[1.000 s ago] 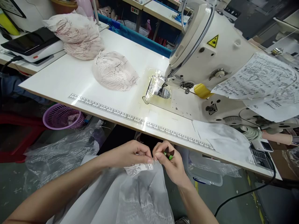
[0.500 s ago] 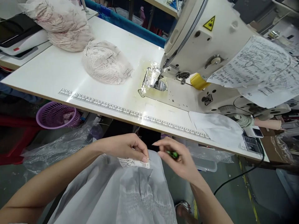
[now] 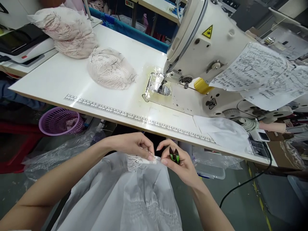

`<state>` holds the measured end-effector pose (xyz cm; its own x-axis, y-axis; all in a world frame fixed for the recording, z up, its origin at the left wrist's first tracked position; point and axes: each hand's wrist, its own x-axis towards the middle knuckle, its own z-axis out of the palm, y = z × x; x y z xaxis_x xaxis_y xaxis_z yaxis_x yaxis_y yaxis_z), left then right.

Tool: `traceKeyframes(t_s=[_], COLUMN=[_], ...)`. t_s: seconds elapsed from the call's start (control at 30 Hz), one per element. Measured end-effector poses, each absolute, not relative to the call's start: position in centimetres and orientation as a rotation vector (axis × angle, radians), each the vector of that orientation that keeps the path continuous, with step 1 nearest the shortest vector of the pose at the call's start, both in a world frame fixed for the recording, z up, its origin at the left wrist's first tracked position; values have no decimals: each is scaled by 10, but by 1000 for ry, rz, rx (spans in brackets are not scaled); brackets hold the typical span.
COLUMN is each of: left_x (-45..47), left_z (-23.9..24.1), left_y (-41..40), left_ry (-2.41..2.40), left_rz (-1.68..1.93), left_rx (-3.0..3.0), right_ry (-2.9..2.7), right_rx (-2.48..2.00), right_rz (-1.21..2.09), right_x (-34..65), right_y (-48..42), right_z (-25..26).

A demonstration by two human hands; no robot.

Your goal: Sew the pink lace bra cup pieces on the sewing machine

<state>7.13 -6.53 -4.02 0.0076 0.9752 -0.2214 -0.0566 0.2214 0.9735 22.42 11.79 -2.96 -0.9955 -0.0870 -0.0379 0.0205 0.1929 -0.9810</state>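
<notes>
Presently, left hand: the left hand (image 3: pixel 138 147) is pinching the lace strip (image 3: pixel 137 163) near its end, thumb above and fingers behind.
Right hand: the right hand (image 3: pixel 178 162) is carrying small green snips (image 3: pixel 174 156) in its curled fingers, the dark blades pointing up; thumb and forefinger are standing apart just beside the lace end. Whether the thumb is touching the edge, one cannot tell.
Lace strip: it is lying on the upper part of the pale cloth (image 3: pixel 149 195), between the person and the table (image 3: pixel 60 75); how far it is joined to the cloth is not showing clearly.
Pale cloth: it is draping over the lap in long folds, with gathered rows running across its lower part.
Step in hand: the person seems to be sorting out the lace end by fingertip, while the snips are apparently serving no cut, since their blades are facing away from the cloth.
Next move: handling this end is probably calling for a steady left pinch, a fine right fingertip hold, and blades staying clear of the lace.
Sewing machine: the sewing machine (image 3: pixel 187 54) is standing on the table beyond the hands, with no cloth lying under its needle.
Lace bundle: one lace bundle (image 3: pixel 110 69) is resting left of the needle, near a larger pile (image 3: pixel 69 32).
</notes>
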Motion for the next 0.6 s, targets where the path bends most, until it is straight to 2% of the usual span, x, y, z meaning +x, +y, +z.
traceKeyframes(t_s=[0.1,0.17,0.3,0.37,0.6], left_x=[73,84,123,142,169], left_z=[-44,-44,-42,-43,-57], left_y=[-58,-55,-61,-64,-55], left_ry=[1264,1483,2182,2175,1933], left_rz=[1139,1278,1845,2009,1924], left_rx=[1009,1003,983,1088,1109], right_ry=[2177,2086,1872,1784,1745], right_rx=[-193,-161,407,605,668], right_rz=[-2102,-2257,-2667,-2747,-2715], right_x=[226,228,236,240,239], right_y=[115,109,92,84,70], right_z=[-30,-29,-28,-26,-27])
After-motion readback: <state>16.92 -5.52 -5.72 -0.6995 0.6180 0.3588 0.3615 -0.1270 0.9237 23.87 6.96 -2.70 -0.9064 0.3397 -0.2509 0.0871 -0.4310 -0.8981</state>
